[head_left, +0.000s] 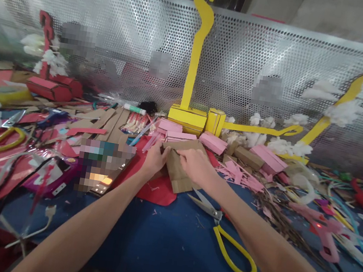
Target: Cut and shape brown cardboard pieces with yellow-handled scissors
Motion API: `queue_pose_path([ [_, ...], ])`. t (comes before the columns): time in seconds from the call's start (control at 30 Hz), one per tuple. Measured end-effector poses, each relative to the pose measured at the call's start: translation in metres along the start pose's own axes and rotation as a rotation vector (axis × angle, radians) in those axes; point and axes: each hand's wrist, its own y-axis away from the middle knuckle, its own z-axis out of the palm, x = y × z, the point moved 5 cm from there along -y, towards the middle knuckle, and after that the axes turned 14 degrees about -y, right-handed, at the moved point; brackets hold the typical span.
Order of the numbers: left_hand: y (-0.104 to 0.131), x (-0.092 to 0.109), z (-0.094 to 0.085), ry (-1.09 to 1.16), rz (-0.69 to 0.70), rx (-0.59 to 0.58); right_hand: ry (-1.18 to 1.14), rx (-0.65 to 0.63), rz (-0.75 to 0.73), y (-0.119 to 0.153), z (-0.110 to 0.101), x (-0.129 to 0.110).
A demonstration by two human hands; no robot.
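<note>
A brown piece of cardboard (180, 173) with fold lines is held between my hands, above red sheet material (158, 190). My left hand (156, 156) pinches its left edge, thumb uppermost. On its upper face my right hand (194, 162) presses with bent fingers, the index finger pointing toward the left thumb. Just below my right wrist lie open scissors (233, 256) with yellow handles, partly covered by my forearm. Pink folded paper boxes (213, 142) sit right behind the cardboard.
Yellow hook-shaped pieces on blocks (187, 118) stand against a perforated metal panel (134, 21). A pink glue gun (321, 229) with a lit red light lies right, its cord trailing. Left are a phone (114, 176), cables (1, 189) and more scissors (7, 139). Pink scraps (239, 173) litter the blue table (149, 246).
</note>
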Motion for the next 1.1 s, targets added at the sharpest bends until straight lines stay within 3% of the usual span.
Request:
queue_pose_path([
  [0.23,0.001,0.002,-0.001,0.005,-0.008,-0.006,-0.027,0.058,-0.029,0.010,0.000,-0.001],
  [1.1,0.001,0.001,0.000,0.001,0.013,0.001,-0.047,0.070,0.014,0.038,0.004,-0.002],
])
